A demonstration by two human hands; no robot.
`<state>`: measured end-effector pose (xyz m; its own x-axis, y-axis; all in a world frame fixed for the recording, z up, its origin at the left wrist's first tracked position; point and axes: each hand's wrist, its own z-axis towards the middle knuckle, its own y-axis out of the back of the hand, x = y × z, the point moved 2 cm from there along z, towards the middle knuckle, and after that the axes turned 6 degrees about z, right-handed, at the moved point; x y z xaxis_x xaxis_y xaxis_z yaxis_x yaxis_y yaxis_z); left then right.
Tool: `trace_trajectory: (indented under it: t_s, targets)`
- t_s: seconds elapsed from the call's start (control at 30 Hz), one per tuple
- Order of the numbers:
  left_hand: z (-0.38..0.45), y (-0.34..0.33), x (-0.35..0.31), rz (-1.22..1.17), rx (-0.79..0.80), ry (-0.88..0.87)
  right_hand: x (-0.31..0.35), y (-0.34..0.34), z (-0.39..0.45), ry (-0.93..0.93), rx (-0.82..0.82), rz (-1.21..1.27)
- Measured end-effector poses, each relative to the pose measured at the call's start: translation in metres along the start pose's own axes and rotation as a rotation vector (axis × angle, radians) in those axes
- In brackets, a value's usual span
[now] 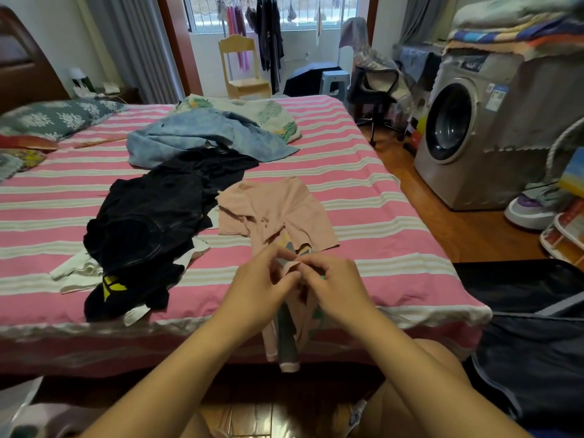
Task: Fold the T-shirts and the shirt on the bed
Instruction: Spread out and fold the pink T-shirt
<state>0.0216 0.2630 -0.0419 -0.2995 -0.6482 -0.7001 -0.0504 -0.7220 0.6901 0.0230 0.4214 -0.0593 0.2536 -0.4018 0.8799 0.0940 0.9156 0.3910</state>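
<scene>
Pinching one hem edge of the pink T-shirt [278, 210] at lower centre, left hand [262, 286] and right hand [335, 286] meet, fingers curled tight. Tail hangs over the bed [395, 222] edge; likely drags the shirt floorward if grip slackens

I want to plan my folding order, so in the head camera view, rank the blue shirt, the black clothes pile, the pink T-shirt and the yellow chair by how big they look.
1. black clothes pile
2. blue shirt and pink T-shirt, held by both hands: they look about alike, and the pink one lies nearer, so unranked
3. yellow chair, smallest, though farthest away
</scene>
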Motion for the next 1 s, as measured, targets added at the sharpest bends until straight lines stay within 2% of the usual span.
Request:
trace_trajectory:
  t_s: [0.1,0.17,0.27,0.33,0.4,0.5,0.57,0.63,0.7,0.8,0.87,0.93,1.0]
  targets:
    - [0.013,0.014,-0.006,0.248,-0.069,-0.091,0.001,0.004,0.007,0.072,0.007,-0.025]
    - [0.023,0.019,-0.015,0.264,-0.091,-0.147,-0.007,-0.001,0.011,0.08,-0.035,-0.115]
    - [0.056,0.037,-0.032,0.213,-0.221,-0.16,-0.034,-0.012,0.018,-0.109,-0.11,-0.271]
    - [0.091,0.063,-0.035,0.132,-0.344,-0.072,-0.054,-0.008,0.03,-0.267,-0.165,-0.375]
    - [0.131,0.102,-0.02,0.03,-0.466,0.077,-0.07,0.006,0.049,-0.339,-0.213,-0.506]
    - [0.166,0.181,0.015,-0.109,-0.832,0.349,-0.068,0.041,0.087,-0.378,-0.317,-0.569]
    - [0.164,0.229,0.045,-0.297,-1.072,0.431,-0.061,0.074,0.113,-0.413,-0.402,-0.565]
    - [0.149,0.254,0.09,-0.407,-1.187,0.527,-0.058,0.106,0.127,-0.42,-0.507,-0.534]
    - [0.122,0.243,0.133,-0.399,-1.142,0.632,-0.059,0.126,0.126,-0.406,-0.612,-0.496]
    - [0.064,0.184,0.171,-0.228,-0.953,0.74,-0.081,0.122,0.11,-0.473,-0.725,-0.299]
    - [0.023,0.135,0.187,-0.184,-0.833,0.814,-0.114,0.114,0.099,-0.604,-0.751,-0.079]
    - [-0.008,0.098,0.207,-0.086,-0.695,0.843,-0.142,0.103,0.083,-0.705,-0.737,0.039]
    - [-0.031,0.073,0.226,-0.057,-0.584,0.864,-0.139,0.095,0.062,-0.637,-0.71,-0.017]
